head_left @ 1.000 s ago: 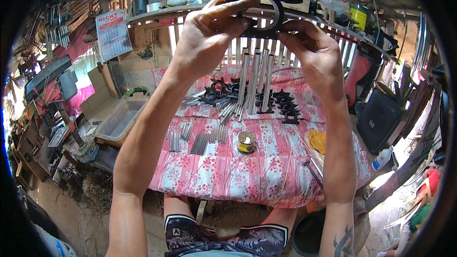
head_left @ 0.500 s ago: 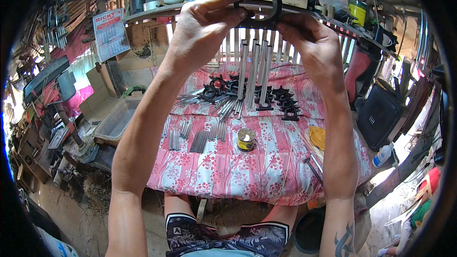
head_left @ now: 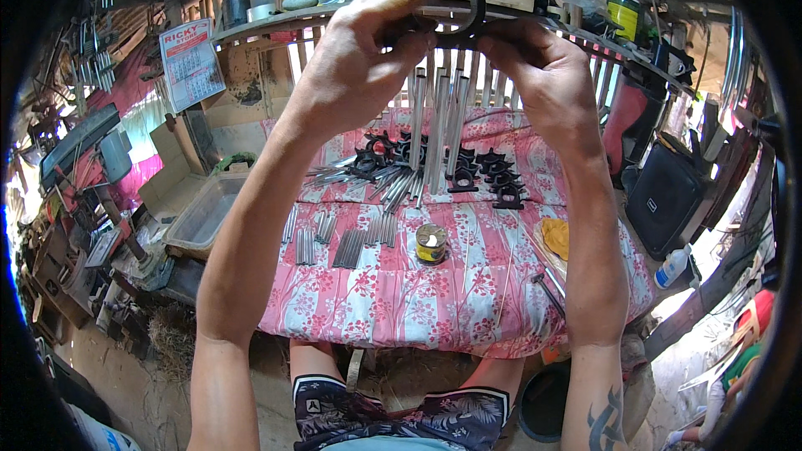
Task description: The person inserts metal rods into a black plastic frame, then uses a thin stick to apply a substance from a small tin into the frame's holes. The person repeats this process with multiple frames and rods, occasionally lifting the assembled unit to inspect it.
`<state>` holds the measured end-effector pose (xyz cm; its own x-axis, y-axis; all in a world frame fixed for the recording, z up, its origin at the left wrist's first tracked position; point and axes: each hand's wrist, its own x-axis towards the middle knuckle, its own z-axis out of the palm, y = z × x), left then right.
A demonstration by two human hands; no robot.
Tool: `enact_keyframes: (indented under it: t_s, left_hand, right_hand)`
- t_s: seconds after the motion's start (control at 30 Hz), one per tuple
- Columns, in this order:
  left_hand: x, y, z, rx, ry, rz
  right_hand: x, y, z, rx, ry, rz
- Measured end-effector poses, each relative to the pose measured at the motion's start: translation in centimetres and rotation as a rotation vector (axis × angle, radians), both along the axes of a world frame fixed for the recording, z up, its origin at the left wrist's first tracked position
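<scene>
High over the far side of the table I hold up a wind chime by its black ring-shaped frame (head_left: 479, 7), which has curved arms at the top. My left hand (head_left: 363, 54) grips the ring's left side, fingers closed over it. At the lower right of the ring, my right hand (head_left: 547, 71) pinches with thumb and fingers. Several silver metal tubes (head_left: 439, 129) hang below the frame between my forearms. Behind them on the table lie more black frames (head_left: 497, 169) and loose thin metal tubes (head_left: 403, 188).
Short rods (head_left: 348, 249) lie in rows on the flowered tablecloth (head_left: 409, 309), left of a small tin (head_left: 431, 244). A hammer (head_left: 549, 294) and yellow cloth (head_left: 555, 238) lie at the right. A grey tub (head_left: 205, 213) stands left, a black speaker (head_left: 668, 196) right, a loaded shelf (head_left: 276, 27) behind.
The frame and both hands have shifted slightly left. The hanging tubes have swung a little to the left and sit closer together.
</scene>
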<state>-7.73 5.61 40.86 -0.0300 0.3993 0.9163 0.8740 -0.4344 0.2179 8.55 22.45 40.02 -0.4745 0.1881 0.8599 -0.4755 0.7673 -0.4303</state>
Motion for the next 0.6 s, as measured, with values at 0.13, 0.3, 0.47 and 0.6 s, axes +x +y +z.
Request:
enact_keyframes:
  t_s: [0.13, 0.3, 0.47, 0.6]
  left_hand:
    - [0.1, -0.2, -0.1, -0.067, 0.094, 0.186]
    - [-0.2, 0.1, 0.0, -0.027, 0.121, 0.092]
    - [-0.9, 0.5, 0.3, -0.003, 0.130, 0.135]
    - [-1.0, 0.4, 0.2, -0.010, 0.085, 0.054]
  right_hand:
    - [0.0, -0.2, 0.0, 0.015, 0.019, 0.012]
    - [0.0, -0.3, 0.0, 0.038, 0.011, 0.021]
    - [-0.3, -0.3, 0.0, 0.068, 0.012, -0.001]
    - [-0.2, -0.5, 0.1, 0.079, 0.039, 0.003]
